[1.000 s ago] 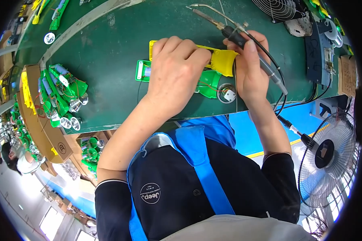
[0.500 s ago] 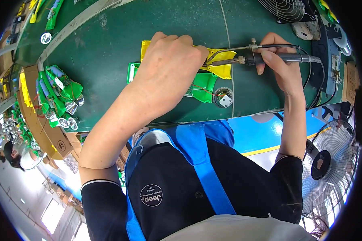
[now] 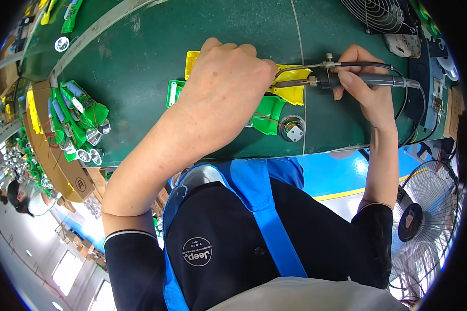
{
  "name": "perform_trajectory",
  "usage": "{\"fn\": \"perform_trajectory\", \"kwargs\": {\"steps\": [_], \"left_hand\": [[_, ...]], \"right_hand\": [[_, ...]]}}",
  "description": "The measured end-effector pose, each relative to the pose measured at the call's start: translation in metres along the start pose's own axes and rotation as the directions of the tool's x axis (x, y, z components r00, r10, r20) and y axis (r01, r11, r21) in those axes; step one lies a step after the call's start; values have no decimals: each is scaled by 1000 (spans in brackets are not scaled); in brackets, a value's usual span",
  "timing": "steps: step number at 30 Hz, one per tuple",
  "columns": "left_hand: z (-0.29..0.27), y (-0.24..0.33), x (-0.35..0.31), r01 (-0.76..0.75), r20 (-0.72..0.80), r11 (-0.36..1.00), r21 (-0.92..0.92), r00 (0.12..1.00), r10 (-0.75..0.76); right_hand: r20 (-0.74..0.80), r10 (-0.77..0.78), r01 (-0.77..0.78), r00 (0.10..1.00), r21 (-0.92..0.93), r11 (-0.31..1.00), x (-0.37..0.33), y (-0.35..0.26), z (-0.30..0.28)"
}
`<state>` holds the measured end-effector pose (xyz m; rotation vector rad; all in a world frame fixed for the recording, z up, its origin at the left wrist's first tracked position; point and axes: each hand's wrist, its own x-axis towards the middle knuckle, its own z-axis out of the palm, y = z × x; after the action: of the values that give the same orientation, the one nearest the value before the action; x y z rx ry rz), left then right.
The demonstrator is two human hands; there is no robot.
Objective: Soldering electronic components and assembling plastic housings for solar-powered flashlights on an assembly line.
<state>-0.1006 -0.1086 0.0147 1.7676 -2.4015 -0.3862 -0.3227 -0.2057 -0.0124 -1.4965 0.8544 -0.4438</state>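
My left hand (image 3: 228,78) is closed, back of the hand up, over a yellow plastic shell half (image 3: 291,94). Its curled fingertips are hidden, so what they pinch is not visible. From the right, my right hand (image 3: 367,85) grips a soldering iron (image 3: 394,81) with a thin metal feed tube (image 3: 302,67) clamped alongside. The iron's tip reaches over the yellow shell beside my left hand's knuckles; its very end is hard to make out. Just nearer to me lies a green shell half (image 3: 269,116) with red wires and a round lamp head (image 3: 293,128), partly under my left hand.
Several green torch halves (image 3: 78,119) with reflectors are heaped at the table's left, by a cardboard box (image 3: 57,150). A caged fan (image 3: 381,15) stands at the far right, near a solder spool (image 3: 447,67). Another fan (image 3: 415,223) is below the table's right edge.
The view has shifted slightly. The soldering iron has come a little farther left over the yellow shell. My left hand keeps its place over the shell.
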Motion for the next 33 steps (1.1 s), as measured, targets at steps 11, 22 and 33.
{"fn": "perform_trajectory", "kwargs": {"steps": [11, 22, 33], "left_hand": [[2, 0, 2, -20, 0, 999, 47, 1000, 20], [1, -11, -7, -87, -35, 996, 8, 996, 87], [-5, -53, -128, -212, -118, 977, -29, 971, 207]], "right_hand": [[-309, -126, 206, 943, 241, 948, -31, 22, 6], [-450, -279, 424, 849, 262, 867, -27, 38, 37], [-485, -298, 487, 822, 330, 808, -26, 46, 29]]}}
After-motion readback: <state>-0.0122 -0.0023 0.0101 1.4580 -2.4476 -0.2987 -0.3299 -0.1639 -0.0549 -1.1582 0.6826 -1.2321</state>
